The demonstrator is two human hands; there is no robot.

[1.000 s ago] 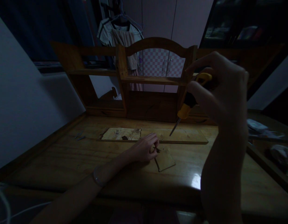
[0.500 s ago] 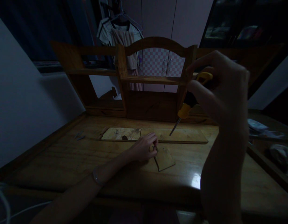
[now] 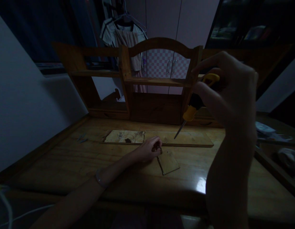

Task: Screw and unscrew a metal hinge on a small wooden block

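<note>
My right hand (image 3: pixel 230 86) is raised on the right, its fingers closed round the yellow-and-black handle of a screwdriver (image 3: pixel 190 111). The metal shaft slants down to the left, its tip in the air above the table. My left hand (image 3: pixel 151 149) rests low over the table with thumb and fingertips pinched together. Whatever they hold is too small and dark to name. Beside those fingertips lies a small flat wooden board (image 3: pixel 170 163) with a dark hole near its upper edge. Just behind is a long wooden plank (image 3: pixel 187 139), its left part pale, rough and stained.
The wooden tabletop (image 3: pixel 73 168) carries a few small grey pieces (image 3: pixel 82 138) at the left. A wooden shelf unit (image 3: pixel 157 82) stands along the back. At the right is an open tray or drawer (image 3: pixel 276 171) with cloth-like items. A white cable (image 3: pixel 30 212) runs at lower left.
My left fingers have shifted slightly, and the yellowish spot seen between them before no longer shows. My right hand and the screwdriver stay almost still.
</note>
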